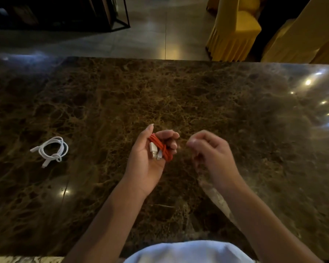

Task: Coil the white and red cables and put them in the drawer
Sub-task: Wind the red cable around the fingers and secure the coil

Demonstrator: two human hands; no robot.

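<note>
From the head view we see our left hand (pixel 150 158) at the centre of the frame, palm up, fingers curled around the bundled red cable (pixel 160 148) with its white plugs showing. Our right hand (pixel 209 150), just beside it, is blurred, loosely curled and holding nothing we can make out. The coiled white cable (pixel 52 149) lies at the left of the frame on the marble table (pixel 179 92), well apart from both hands.

Right hand (pixel 209 149) motion-blurred, grip unclear

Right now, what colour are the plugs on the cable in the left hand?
White plugs on the red cable, seen in the head view.
</note>
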